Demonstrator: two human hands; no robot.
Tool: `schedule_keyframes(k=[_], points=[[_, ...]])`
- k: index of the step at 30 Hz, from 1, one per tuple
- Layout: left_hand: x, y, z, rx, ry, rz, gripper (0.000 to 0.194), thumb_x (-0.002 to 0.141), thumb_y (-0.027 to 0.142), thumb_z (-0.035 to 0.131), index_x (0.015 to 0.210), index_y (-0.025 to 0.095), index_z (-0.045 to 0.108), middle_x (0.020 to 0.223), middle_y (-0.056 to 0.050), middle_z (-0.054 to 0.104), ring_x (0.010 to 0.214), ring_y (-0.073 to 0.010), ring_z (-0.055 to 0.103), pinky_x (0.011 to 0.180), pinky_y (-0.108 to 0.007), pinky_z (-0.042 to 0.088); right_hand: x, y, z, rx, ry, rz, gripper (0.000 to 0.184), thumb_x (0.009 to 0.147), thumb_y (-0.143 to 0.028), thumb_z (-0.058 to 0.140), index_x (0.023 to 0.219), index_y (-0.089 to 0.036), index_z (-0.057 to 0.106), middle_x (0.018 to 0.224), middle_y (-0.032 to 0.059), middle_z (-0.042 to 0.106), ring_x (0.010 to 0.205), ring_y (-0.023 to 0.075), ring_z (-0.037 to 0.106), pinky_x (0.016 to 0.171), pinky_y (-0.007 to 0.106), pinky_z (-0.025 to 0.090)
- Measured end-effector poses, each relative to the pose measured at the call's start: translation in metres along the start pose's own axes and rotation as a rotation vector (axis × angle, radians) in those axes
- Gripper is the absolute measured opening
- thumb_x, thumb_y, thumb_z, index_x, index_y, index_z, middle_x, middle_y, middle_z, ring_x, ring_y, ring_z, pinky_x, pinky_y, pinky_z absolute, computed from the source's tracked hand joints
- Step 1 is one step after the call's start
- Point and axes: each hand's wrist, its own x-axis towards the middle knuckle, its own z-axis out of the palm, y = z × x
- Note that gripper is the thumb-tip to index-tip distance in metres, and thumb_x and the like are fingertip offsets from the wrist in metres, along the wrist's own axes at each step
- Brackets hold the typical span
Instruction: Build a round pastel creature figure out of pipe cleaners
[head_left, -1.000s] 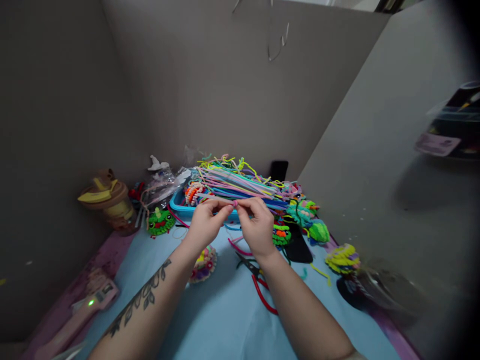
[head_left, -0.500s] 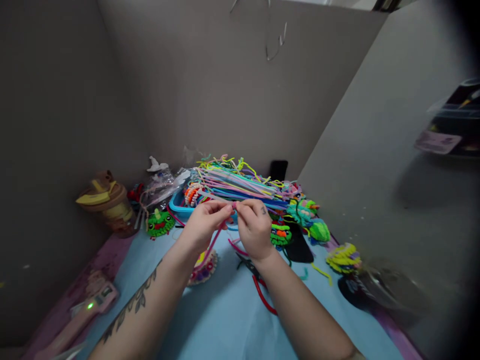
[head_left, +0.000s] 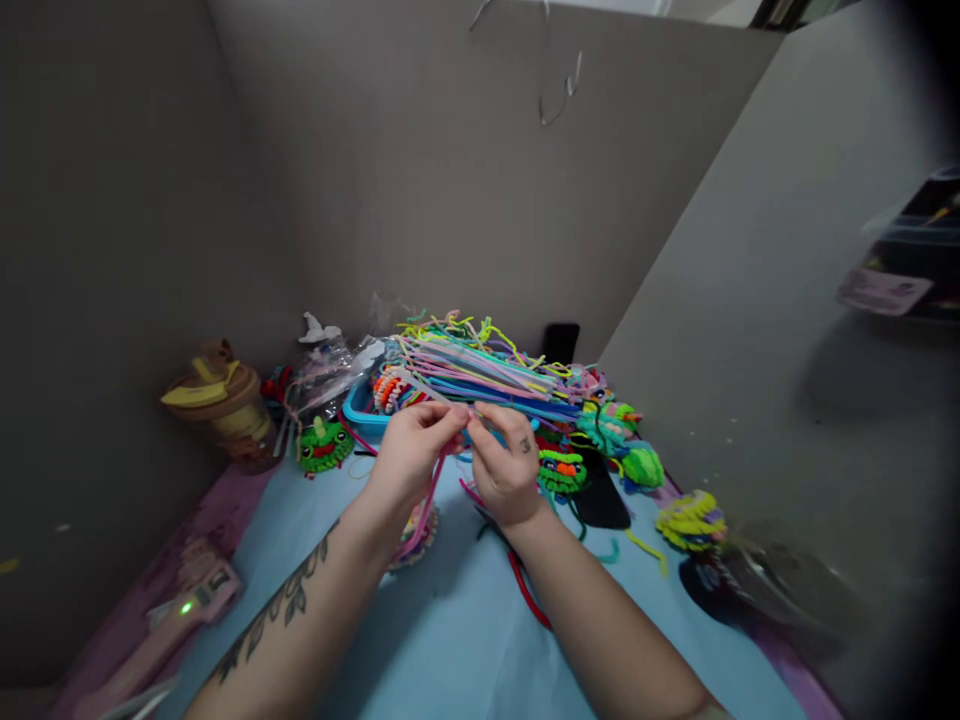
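Over the middle of the table my left hand (head_left: 411, 448) and my right hand (head_left: 507, 466) meet at the fingertips. The left pinches a pink pipe cleaner (head_left: 432, 500), whose loose length hangs below the fingers. My right thumb and finger are closed at its upper end, where the fingers hide the detail. Under my left wrist lies a round, multicoloured pipe-cleaner piece (head_left: 426, 535), partly covered by the arm. A tool with red handles (head_left: 529, 592) rests beneath my right forearm, mostly hidden.
A blue tray (head_left: 360, 418) heaped with pipe cleaners (head_left: 487, 368) stands behind my hands. Green pipe-cleaner figures (head_left: 325, 446) sit around it. A black phone (head_left: 602, 497) lies to the right, a lidded cup (head_left: 229, 410) and a pink device (head_left: 202, 598) to the left. Grey walls enclose the table.
My right fingers have shifted slightly at the end of the pink pipe cleaner, and that hand has turned a little. The whole view has moved slightly.
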Motion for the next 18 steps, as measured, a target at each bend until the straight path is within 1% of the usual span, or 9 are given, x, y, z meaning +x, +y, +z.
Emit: schedule_keyframes(k=[2, 3, 5, 8, 11, 14, 18], points=[[0.003, -0.004, -0.002, 0.001, 0.011, 0.032, 0.033, 0.062, 0.041, 0.078, 0.066, 0.011, 0.064, 0.061, 0.001, 0.058, 0.053, -0.0074, 0.05, 0.051, -0.019, 0.042, 0.0, -0.002, 0.002, 0.024, 0.0, 0.015, 0.041, 0.081, -0.004, 0.053, 0.114, -0.028, 0.062, 0.106, 0.0102, 0.063, 0.098, 0.0232, 0.06, 0.081, 0.041, 0.053], [0.005, -0.004, -0.003, 0.02, 0.013, 0.056, 0.032, 0.064, 0.041, 0.076, 0.066, 0.012, 0.064, 0.063, 0.001, 0.059, 0.054, -0.0079, 0.05, 0.052, -0.02, 0.043, 0.002, -0.004, 0.002, 0.052, -0.001, 0.045, 0.04, 0.082, -0.004, 0.052, 0.112, -0.027, 0.062, 0.107, 0.0102, 0.063, 0.098, 0.0226, 0.061, 0.082, 0.041, 0.053], [0.005, -0.003, -0.005, 0.082, 0.021, 0.118, 0.029, 0.068, 0.04, 0.073, 0.071, 0.013, 0.065, 0.065, 0.001, 0.061, 0.056, -0.0085, 0.051, 0.054, -0.02, 0.043, 0.006, -0.008, 0.002, 0.133, -0.01, 0.152, 0.033, 0.083, -0.006, 0.053, 0.108, -0.026, 0.064, 0.108, 0.0099, 0.062, 0.098, 0.0212, 0.061, 0.083, 0.039, 0.053], [0.004, 0.0, -0.006, 0.174, 0.049, 0.196, 0.023, 0.073, 0.036, 0.068, 0.077, 0.013, 0.066, 0.068, 0.001, 0.061, 0.058, -0.0092, 0.051, 0.055, -0.02, 0.043, 0.016, -0.014, -0.002, 0.239, -0.027, 0.336, 0.021, 0.085, -0.012, 0.054, 0.097, -0.024, 0.067, 0.103, 0.008, 0.062, 0.098, 0.0197, 0.061, 0.084, 0.037, 0.053], [0.002, 0.002, -0.005, 0.238, 0.051, 0.261, 0.017, 0.077, 0.031, 0.062, 0.079, 0.014, 0.065, 0.075, -0.001, 0.063, 0.062, -0.0103, 0.052, 0.057, -0.021, 0.043, 0.024, -0.017, -0.007, 0.295, -0.063, 0.452, 0.013, 0.085, -0.016, 0.056, 0.092, -0.021, 0.066, 0.101, 0.0082, 0.061, 0.098, 0.0199, 0.06, 0.079, 0.034, 0.054], [0.002, 0.001, -0.005, 0.281, 0.04, 0.32, 0.013, 0.08, 0.027, 0.058, 0.078, 0.015, 0.064, 0.083, -0.003, 0.064, 0.065, -0.0112, 0.054, 0.06, -0.021, 0.044, 0.026, -0.017, -0.008, 0.351, -0.122, 0.531, 0.012, 0.084, -0.018, 0.057, 0.093, -0.02, 0.064, 0.103, 0.0092, 0.059, 0.099, 0.0203, 0.059, 0.074, 0.031, 0.055], [0.004, -0.003, -0.007, 0.347, 0.036, 0.397, 0.013, 0.082, 0.022, 0.053, 0.077, 0.015, 0.063, 0.084, -0.004, 0.063, 0.07, -0.0132, 0.055, 0.064, -0.023, 0.044, 0.026, -0.016, -0.007, 0.384, -0.174, 0.577, 0.011, 0.084, -0.018, 0.056, 0.093, -0.02, 0.062, 0.099, 0.0074, 0.059, 0.096, 0.0191, 0.059, 0.075, 0.031, 0.054]])
